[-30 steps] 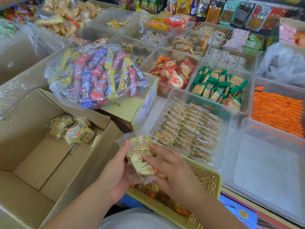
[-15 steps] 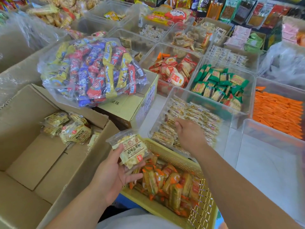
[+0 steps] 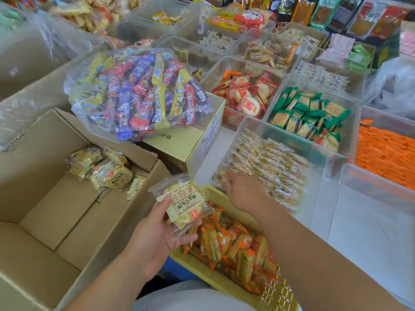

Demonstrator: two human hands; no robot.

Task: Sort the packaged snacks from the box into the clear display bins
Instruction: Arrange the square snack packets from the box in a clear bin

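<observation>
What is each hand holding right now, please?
Left hand: closed on a snack packet.
Right hand: in the clear bin; grip cannot be told.

Right hand point(image 3: 243, 190) fingertips hidden among packets in clear bin point(image 3: 251, 125)

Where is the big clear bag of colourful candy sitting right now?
In the head view, upper left of centre, the bag of candy rests atop a closed yellowish carton, just beyond the open cardboard box.
</observation>
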